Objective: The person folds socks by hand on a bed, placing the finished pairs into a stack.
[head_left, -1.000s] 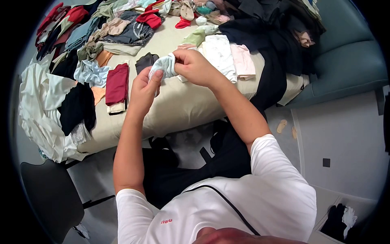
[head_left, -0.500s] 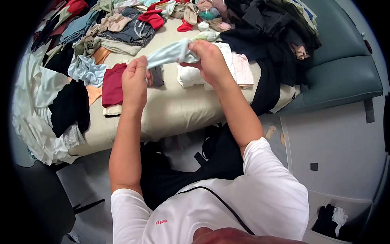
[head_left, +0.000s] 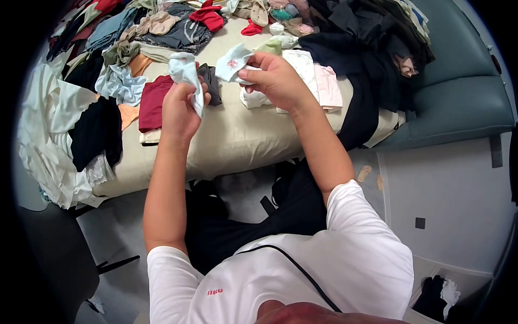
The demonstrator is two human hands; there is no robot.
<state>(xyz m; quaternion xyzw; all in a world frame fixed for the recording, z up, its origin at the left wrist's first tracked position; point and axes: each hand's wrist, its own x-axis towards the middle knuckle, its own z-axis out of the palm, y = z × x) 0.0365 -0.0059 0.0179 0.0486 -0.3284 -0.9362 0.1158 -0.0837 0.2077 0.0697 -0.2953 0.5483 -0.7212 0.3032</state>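
Note:
My left hand (head_left: 182, 110) is closed round a pale blue sock (head_left: 186, 73), whose ends stick out above and below the fingers. A second pale blue sock (head_left: 233, 62), with a small pink pattern, is pinched in my right hand (head_left: 276, 78). The two socks are apart, both held above the bed. Below and beside my left hand lie a folded dark red garment (head_left: 154, 105) and a dark grey folded piece (head_left: 210, 83). Near my right hand are folded white clothes (head_left: 302, 67) and a pale pink folded garment (head_left: 328, 89).
A large heap of mixed clothes (head_left: 156, 27) spreads across the back of the bed (head_left: 226, 137). White and black garments (head_left: 97, 132) hang over the left side. Dark clothes (head_left: 356, 70) are piled at right against a green headboard (head_left: 458, 102). A dark chair (head_left: 56, 259) stands at lower left.
The pale blue fabric stretched between my hands is now two separate socks, one in each hand. The left one now points upward. The view has shifted slightly.

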